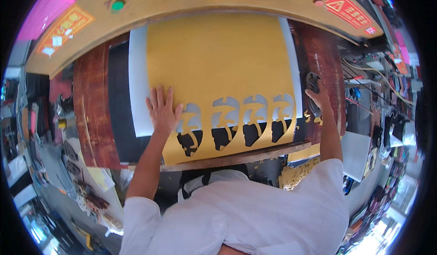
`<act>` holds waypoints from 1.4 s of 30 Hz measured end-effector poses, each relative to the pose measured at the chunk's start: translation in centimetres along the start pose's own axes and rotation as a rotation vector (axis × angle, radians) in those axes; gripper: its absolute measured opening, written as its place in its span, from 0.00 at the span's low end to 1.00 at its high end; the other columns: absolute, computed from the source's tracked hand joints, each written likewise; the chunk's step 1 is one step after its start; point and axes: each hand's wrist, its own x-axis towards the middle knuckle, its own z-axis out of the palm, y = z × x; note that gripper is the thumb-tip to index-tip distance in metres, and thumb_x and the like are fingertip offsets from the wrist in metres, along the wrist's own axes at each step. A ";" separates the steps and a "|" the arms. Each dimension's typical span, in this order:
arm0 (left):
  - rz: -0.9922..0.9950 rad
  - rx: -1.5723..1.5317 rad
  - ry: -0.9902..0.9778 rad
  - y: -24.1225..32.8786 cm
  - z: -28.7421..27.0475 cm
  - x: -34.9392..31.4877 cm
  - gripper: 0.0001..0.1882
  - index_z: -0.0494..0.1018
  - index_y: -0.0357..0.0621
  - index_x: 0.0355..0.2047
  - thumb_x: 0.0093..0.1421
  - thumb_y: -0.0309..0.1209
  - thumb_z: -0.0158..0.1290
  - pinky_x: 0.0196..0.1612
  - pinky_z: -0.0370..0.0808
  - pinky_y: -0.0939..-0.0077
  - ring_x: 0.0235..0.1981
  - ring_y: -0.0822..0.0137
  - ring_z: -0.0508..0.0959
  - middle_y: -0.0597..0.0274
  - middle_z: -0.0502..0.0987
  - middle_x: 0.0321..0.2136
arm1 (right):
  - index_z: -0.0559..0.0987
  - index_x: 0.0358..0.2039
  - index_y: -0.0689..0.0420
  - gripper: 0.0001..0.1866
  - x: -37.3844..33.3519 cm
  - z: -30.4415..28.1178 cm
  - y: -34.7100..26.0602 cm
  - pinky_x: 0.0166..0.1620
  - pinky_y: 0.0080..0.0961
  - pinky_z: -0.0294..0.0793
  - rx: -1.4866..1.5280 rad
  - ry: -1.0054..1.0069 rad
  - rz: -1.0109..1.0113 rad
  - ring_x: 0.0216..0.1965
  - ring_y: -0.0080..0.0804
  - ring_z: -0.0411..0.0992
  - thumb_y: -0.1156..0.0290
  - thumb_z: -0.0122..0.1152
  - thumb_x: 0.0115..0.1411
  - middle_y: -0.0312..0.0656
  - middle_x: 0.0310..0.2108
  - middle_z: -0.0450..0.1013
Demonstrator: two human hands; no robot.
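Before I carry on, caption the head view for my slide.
Left hand spread on a partly cut yellow sheet, right hand on a dark curved object beside it.

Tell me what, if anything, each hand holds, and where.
Right hand: dark curved tool, around its middle. Left hand: nothing, resting on the yellow sheet.

L hand [162, 114] palm-down, fingers [160, 96] spread, left of ctr, twd surface's [93, 114] front edge; R hand [320, 99] nr right edge, thumb [311, 92] pointing left; forearms [148, 164] extended fwd.
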 end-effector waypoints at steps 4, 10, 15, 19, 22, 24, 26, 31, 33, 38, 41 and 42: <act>-0.005 0.009 -0.071 -0.4 -0.1 0.3 0.38 0.58 0.61 0.77 0.71 0.60 0.43 0.77 0.38 0.36 0.79 0.40 0.43 0.47 0.49 0.78 | 0.59 0.76 0.59 0.61 0.8 0.4 -1.1 0.68 0.46 0.69 -0.129 -0.029 -0.016 0.66 0.61 0.70 0.45 0.78 0.47 0.63 0.67 0.68; 0.132 -0.084 -0.047 -2.4 -1.2 -2.8 0.32 0.61 0.66 0.75 0.73 0.53 0.45 0.77 0.39 0.34 0.79 0.39 0.43 0.49 0.48 0.79 | 0.64 0.74 0.55 0.53 -1.5 -6.1 -11.0 0.62 0.43 0.74 0.043 -0.102 0.130 0.59 0.53 0.76 0.56 0.77 0.49 0.58 0.59 0.77; 0.233 -0.086 -0.117 -5.8 -1.9 -5.2 0.32 0.60 0.70 0.76 0.73 0.53 0.43 0.77 0.39 0.33 0.80 0.42 0.41 0.50 0.47 0.79 | 0.70 0.70 0.55 0.45 -7.6 -9.7 -20.9 0.55 0.36 0.77 0.504 -0.249 0.115 0.52 0.45 0.80 0.55 0.74 0.52 0.53 0.52 0.81; 0.271 -0.084 -0.097 -7.8 -3.7 -2.4 0.33 0.64 0.63 0.73 0.69 0.49 0.51 0.76 0.43 0.32 0.78 0.40 0.47 0.48 0.52 0.77 | 0.65 0.74 0.57 0.49 -11.1 -10.5 -28.3 0.55 0.33 0.76 0.274 -0.335 0.069 0.52 0.38 0.80 0.51 0.72 0.54 0.52 0.53 0.80; 0.251 -0.143 -0.116 -6.1 -6.7 -3.3 0.35 0.66 0.50 0.70 0.65 0.47 0.57 0.74 0.49 0.35 0.75 0.41 0.54 0.46 0.59 0.72 | 0.63 0.75 0.59 0.52 -12.3 -9.4 -33.1 0.56 0.32 0.76 0.209 -0.432 -0.001 0.52 0.37 0.79 0.51 0.72 0.54 0.53 0.54 0.80; 0.231 -0.369 -0.175 -2.8 -8.2 -6.8 0.36 0.70 0.40 0.64 0.60 0.47 0.63 0.66 0.63 0.41 0.66 0.43 0.68 0.45 0.70 0.62 | 0.62 0.75 0.60 0.53 -13.7 -8.4 -35.1 0.56 0.32 0.76 0.244 -0.400 -0.046 0.51 0.37 0.80 0.51 0.72 0.54 0.54 0.53 0.80; 0.236 -0.580 -0.278 1.0 -8.9 -11.5 0.34 0.73 0.37 0.56 0.56 0.47 0.66 0.54 0.73 0.47 0.54 0.45 0.77 0.48 0.78 0.51 | 0.61 0.76 0.58 0.53 -15.2 -7.8 -36.4 0.56 0.31 0.76 0.260 -0.466 0.036 0.51 0.37 0.80 0.51 0.73 0.53 0.54 0.53 0.80; 0.167 -0.542 -0.271 4.3 -5.7 -13.2 0.28 0.73 0.39 0.45 0.56 0.47 0.67 0.42 0.76 0.51 0.41 0.47 0.81 0.50 0.81 0.40 | 0.61 0.77 0.53 0.53 -20.0 -8.1 -36.7 0.58 0.32 0.76 0.273 -0.424 0.070 0.54 0.39 0.79 0.51 0.73 0.53 0.53 0.55 0.79; 0.111 -0.720 -0.331 4.4 -5.3 -11.9 0.26 0.72 0.40 0.43 0.57 0.47 0.67 0.40 0.76 0.52 0.37 0.47 0.80 0.51 0.81 0.36 | 0.62 0.76 0.54 0.54 -22.1 -8.3 -36.4 0.59 0.34 0.75 0.302 -0.381 0.079 0.55 0.40 0.78 0.50 0.73 0.51 0.54 0.55 0.79; -0.089 -1.563 -0.416 5.5 -8.5 -10.4 0.12 0.70 0.38 0.45 0.70 0.34 0.54 0.40 0.76 0.66 0.35 0.61 0.80 0.54 0.78 0.32 | 0.64 0.75 0.57 0.52 -26.6 -10.1 -35.2 0.59 0.32 0.74 0.318 -0.329 0.170 0.55 0.36 0.77 0.54 0.73 0.52 0.53 0.53 0.80; -0.119 -1.710 -0.587 5.7 -9.9 -12.1 0.12 0.72 0.38 0.44 0.71 0.35 0.54 0.39 0.72 0.74 0.34 0.75 0.70 0.67 0.72 0.30 | 0.63 0.75 0.59 0.52 -27.4 -11.8 -33.9 0.57 0.29 0.74 0.411 -0.256 0.143 0.51 0.31 0.77 0.56 0.73 0.52 0.49 0.50 0.80; -0.057 -1.600 -0.682 5.3 -10.0 -12.8 0.11 0.73 0.39 0.45 0.72 0.34 0.53 0.37 0.73 0.74 0.32 0.74 0.72 0.66 0.73 0.28 | 0.63 0.75 0.60 0.52 -27.4 -12.3 -33.3 0.56 0.28 0.74 0.424 -0.196 0.083 0.50 0.30 0.77 0.56 0.73 0.52 0.48 0.49 0.80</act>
